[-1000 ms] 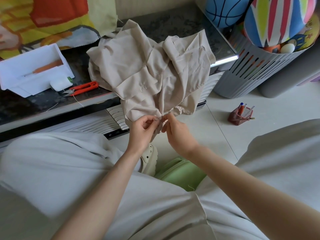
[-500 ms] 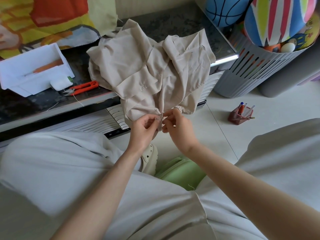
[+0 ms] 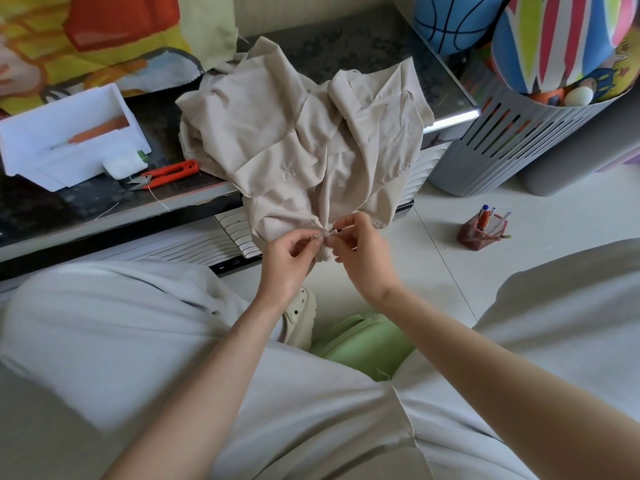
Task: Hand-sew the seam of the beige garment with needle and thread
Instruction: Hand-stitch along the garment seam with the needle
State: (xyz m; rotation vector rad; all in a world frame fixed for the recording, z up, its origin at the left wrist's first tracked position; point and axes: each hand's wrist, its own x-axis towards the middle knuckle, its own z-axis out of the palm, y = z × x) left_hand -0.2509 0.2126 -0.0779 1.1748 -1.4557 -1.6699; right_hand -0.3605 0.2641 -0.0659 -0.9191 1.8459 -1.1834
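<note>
Edges: the beige garment (image 3: 301,140) lies heaped on the dark counter (image 3: 86,202) and spills over its near edge, with its lowest fold hanging above the floor (image 3: 519,209).
Room: orange snips (image 3: 169,171) lie to the left, a grey basket (image 3: 512,143) stands to the right, and a pen holder (image 3: 483,228) sits well apart.
Garment and fingers: the hanging fold is bunched between the left hand (image 3: 289,258) and right hand (image 3: 363,258); both sets of fingers (image 3: 346,225) pinch it.
Needle: a thin glint shows at the fingertips, too small to identify.
Pose: the forearms reach forward, the palms face each other and the fingers are curled.

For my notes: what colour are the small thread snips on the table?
Orange thread snips, head view.
</note>
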